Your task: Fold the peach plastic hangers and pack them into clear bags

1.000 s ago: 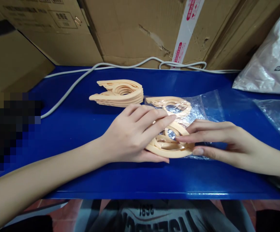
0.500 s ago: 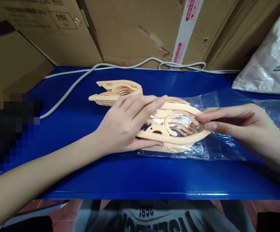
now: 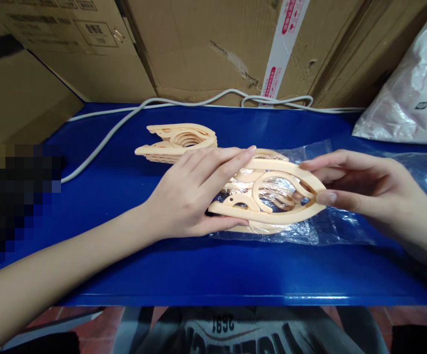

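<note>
A cream plastic folding hanger [image 3: 290, 216] is held between my two hands, its curved hook folded inside the frame. My left hand [image 3: 194, 189] grips its left end, fingers over the far side and thumb along the near side. At the rounded right end, my right hand [image 3: 356, 184] pinches the hanger between thumb and fingers. Beneath it lies a clear plastic bag [image 3: 342, 231] with more cream hangers, partly hidden by the held one. Behind my left hand, a stack of similar folded hangers [image 3: 176, 142] rests on the blue table.
The blue table [image 3: 184, 275] has its front edge close to my lap. A white cable [image 3: 113, 132] runs along the back, before large cardboard boxes [image 3: 198, 49]. A white plastic package [image 3: 405, 98] stands at the back right. A pixelated dark patch covers the left side.
The held hanger's right end has shifted slightly right and toward me. My right hand's fingers have spread a little along its rounded end. My left hand stays nearly in place.
</note>
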Tool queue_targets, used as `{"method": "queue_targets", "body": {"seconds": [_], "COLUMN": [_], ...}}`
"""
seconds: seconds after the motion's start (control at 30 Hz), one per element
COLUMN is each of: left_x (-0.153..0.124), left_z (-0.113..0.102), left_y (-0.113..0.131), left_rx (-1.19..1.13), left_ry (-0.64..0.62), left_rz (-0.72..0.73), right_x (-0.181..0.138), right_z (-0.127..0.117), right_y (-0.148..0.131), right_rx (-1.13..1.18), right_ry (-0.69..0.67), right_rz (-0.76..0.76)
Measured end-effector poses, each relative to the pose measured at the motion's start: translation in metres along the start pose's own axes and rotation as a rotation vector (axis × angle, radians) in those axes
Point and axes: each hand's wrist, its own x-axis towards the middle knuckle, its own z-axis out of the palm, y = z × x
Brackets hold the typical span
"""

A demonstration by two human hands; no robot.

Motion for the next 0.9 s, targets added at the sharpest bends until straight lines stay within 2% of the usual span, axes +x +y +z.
{"method": "queue_targets", "body": {"seconds": [0.23, 0.53, 0.67, 0.83, 0.9], "left_x": [0.0, 0.001, 0.001, 0.004, 0.006], "left_z": [-0.004, -0.002, -0.002, 0.001, 0.002], "left_y": [0.003, 0.003, 0.005, 0.014, 0.018], "left_rx": [-0.028, -0.011, -0.011, -0.021, -0.031], "left_ry": [-0.019, -0.048, -0.028, -0.013, -0.013], "left_rz": [-0.016, -0.013, -0.022, -0.026, -0.019], "right_x": [-0.002, -0.002, -0.004, -0.005, -0.004], "right_z": [0.003, 0.001, 0.003, 0.012, 0.017], "right_y": [-0.004, 0.0, 0.004, 0.005, 0.004], "right_rx": [-0.038, -0.139, -0.343, -0.661, -0.768], "right_ry": [0.028, -0.003, -0.022, -0.101, -0.107], "right_rz": [0.013, -0.017, -0.169, -0.494, -0.531]}}
